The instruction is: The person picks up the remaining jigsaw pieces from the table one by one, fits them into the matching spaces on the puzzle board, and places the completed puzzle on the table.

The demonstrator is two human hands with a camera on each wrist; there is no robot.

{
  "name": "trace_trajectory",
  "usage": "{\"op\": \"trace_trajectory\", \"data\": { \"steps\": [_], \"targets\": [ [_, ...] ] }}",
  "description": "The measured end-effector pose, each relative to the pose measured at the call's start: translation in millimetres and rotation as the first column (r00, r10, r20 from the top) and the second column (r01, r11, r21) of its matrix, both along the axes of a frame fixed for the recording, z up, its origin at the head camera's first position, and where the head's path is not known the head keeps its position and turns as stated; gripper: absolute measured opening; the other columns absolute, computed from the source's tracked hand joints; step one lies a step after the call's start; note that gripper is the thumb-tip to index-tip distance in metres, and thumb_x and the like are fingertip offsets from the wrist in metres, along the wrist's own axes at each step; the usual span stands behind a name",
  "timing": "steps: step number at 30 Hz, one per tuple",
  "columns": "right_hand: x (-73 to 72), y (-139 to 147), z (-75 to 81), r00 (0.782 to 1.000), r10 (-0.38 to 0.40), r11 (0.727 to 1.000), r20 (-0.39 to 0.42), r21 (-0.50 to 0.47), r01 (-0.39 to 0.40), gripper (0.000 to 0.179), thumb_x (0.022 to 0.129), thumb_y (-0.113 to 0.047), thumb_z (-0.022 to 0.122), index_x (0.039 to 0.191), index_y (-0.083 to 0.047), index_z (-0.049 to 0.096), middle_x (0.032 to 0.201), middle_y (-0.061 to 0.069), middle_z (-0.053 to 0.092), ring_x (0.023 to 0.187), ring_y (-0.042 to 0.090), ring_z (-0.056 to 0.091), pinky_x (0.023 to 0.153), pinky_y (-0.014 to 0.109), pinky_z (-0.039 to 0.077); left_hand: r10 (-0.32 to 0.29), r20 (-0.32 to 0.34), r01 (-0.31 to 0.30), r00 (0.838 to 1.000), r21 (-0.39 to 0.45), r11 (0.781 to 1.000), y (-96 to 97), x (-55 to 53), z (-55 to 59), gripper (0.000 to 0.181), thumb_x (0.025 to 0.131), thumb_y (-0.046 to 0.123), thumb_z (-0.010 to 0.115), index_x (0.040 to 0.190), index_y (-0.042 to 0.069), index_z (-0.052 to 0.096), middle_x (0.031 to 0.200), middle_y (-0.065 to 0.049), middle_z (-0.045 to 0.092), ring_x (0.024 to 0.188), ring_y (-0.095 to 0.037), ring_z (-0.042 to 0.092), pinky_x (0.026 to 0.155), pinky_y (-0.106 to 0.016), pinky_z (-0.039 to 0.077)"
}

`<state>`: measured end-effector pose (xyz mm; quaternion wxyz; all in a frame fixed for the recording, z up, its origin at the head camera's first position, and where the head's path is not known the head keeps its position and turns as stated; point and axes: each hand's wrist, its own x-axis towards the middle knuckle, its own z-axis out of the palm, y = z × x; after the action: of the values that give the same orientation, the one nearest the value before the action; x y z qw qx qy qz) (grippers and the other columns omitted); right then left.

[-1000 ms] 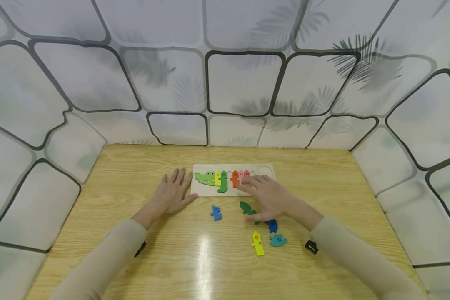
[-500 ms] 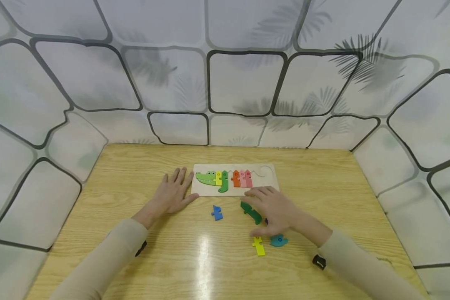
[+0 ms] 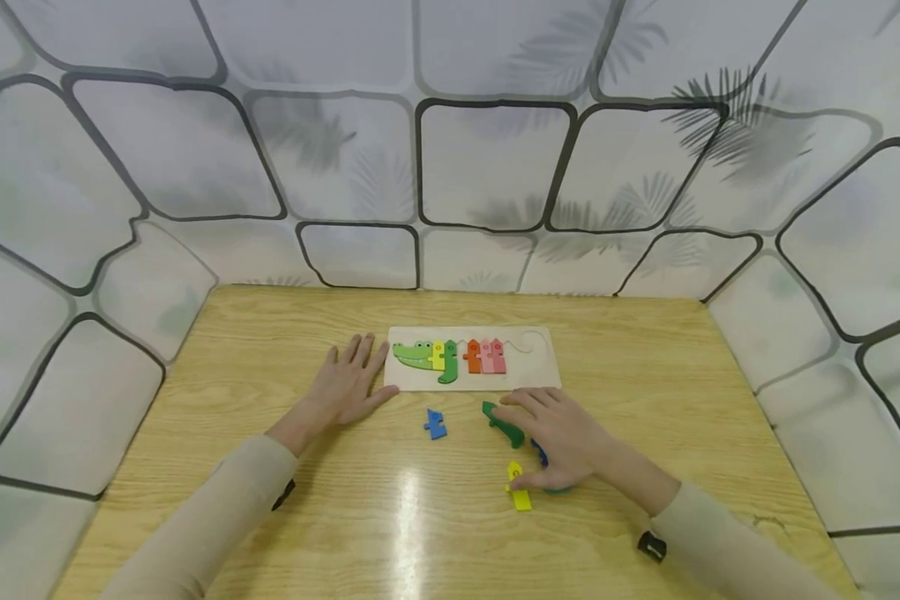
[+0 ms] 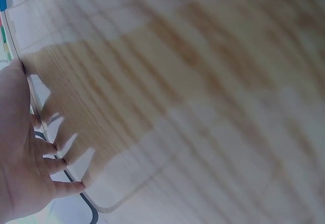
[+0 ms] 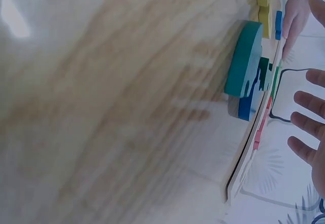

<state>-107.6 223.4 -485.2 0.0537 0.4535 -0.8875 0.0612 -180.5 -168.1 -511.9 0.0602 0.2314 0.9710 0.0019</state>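
At the left edge of the rectangular board [image 3: 525,365], the left hand [image 3: 345,387] lies splayed; before the board, the right hand [image 3: 562,435], fingers apart, hovers over notched pieces [image 3: 509,432].

Your widest free lane is the bare worktop [image 3: 637,367] to the right of the puzzle board [image 3: 423,382]; another opens toward you between the forearms. Behind the board you have a strip before the patterned wall [image 3: 472,262]. Your left grip [image 3: 342,390] blocks the board's left edge. The blue piece [image 3: 436,424] and dark green crocodile-leg piece [image 3: 504,426] leave a gap leading to the board's near edge. Under your right grip [image 3: 558,437], the yellow piece [image 3: 521,500], dark blue piece [image 3: 538,452] and teal piece [image 5: 245,61] crowd the way.
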Motion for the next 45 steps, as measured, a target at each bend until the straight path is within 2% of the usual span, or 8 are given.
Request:
{"op": "trace_trajectory", "data": {
  "steps": [5,15,29,45],
  "targets": [
    [5.7,-1,-2.4,1.0,-0.005,1.0,-0.006,0.02,0.006,0.101,0.076,-0.083,0.073,0.151,-0.018,0.057,0.146,0.009,0.061,0.135,0.029,0.058,0.11,0.052,0.05,0.006,0.0,-0.006,1.0,-0.003,1.0,-0.6,-1.0,-1.1,0.089,0.106,0.068,0.04,0.17,0.01,0.02,0.174,-0.027,0.022,0.161,-0.047,0.026,0.123,-0.071,0.032],
    [21.4,4,-6.6,0.999,-0.032,0.991,0.009,0.131,0.031,0.098,0.081,-0.09,0.059,0.15,-0.021,0.057,0.15,0.006,0.058,0.138,0.029,0.055,0.11,0.052,0.049,0.006,0.011,-0.006,1.0,0.003,1.0,0.1,0.7,5.6,0.088,0.106,0.068,0.04,0.17,0.01,0.021,0.174,-0.026,0.022,0.161,-0.046,0.027,0.123,-0.071,0.032],
    [37.2,8,-12.2,0.999,-0.027,0.991,-0.02,0.131,0.029,0.093,0.084,-0.09,0.055,0.148,-0.022,0.059,0.149,0.006,0.061,0.136,0.03,0.057,0.109,0.051,0.05,0.0,-0.008,0.0,1.0,0.006,1.0,-0.7,-0.4,1.4,0.087,0.106,0.068,0.04,0.169,0.01,0.023,0.174,-0.026,0.023,0.161,-0.047,0.028,0.122,-0.072,0.032],
    [39.5,13,-19.0,0.997,-0.004,0.995,-0.077,0.096,0.011,0.087,0.085,-0.087,0.058,0.141,-0.021,0.064,0.145,0.007,0.063,0.134,0.03,0.059,0.108,0.049,0.051,0.004,0.008,-0.004,1.0,0.011,1.0,0.5,0.3,1.9,0.088,0.106,0.067,0.04,0.169,0.01,0.022,0.174,-0.026,0.021,0.161,-0.047,0.026,0.123,-0.072,0.03]
  ]
}}
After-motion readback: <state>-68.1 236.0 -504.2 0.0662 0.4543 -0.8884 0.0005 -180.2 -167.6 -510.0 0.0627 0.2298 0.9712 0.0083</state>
